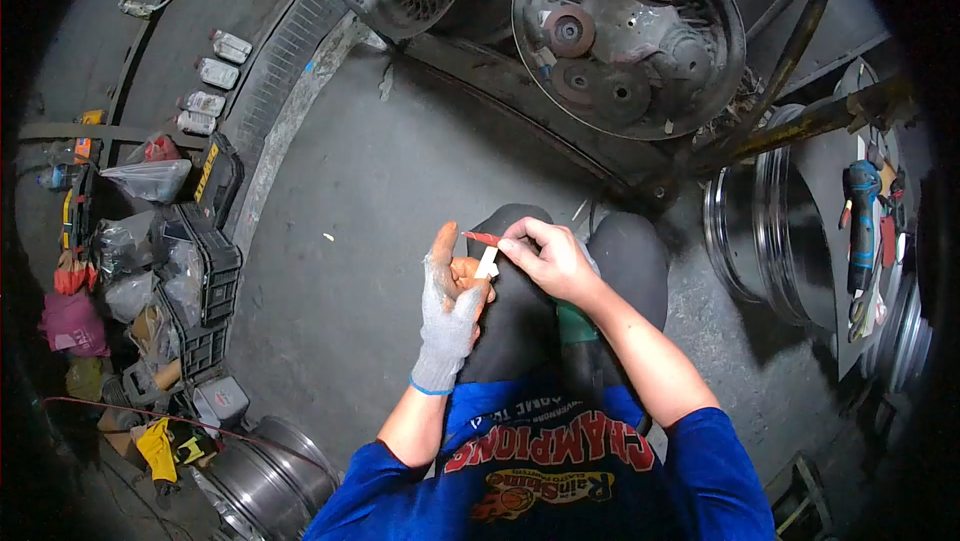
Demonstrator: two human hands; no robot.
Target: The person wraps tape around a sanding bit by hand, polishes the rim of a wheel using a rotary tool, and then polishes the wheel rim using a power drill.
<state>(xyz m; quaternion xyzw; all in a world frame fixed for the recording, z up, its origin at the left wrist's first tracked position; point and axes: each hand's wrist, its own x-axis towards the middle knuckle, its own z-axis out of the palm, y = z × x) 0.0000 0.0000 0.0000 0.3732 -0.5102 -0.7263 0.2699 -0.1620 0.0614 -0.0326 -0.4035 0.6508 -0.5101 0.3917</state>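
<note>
My left hand (452, 306) wears a grey knit glove with an orange-coated palm and fingers. Its forefinger stretches up while the other fingers curl around a short pale strip (488, 262), which juts out toward my right hand. Bare and closed, my right hand (548, 256) pinches a slim red piece (484, 239) between thumb and fingertips. The red piece's narrow end points left, close to the gloved forefinger, and its exact kind is too small to make out. Both hands are over my dark-trousered knees (630, 251).
A wheel rim (520, 16) holding worn grinding discs (570, 31) stands ahead, behind a metal bar. At right, a blue-and-black power tool (862, 226) lies on a board by more rims (765, 231). Crates (205, 271), bags and bottles (217, 73) line the left.
</note>
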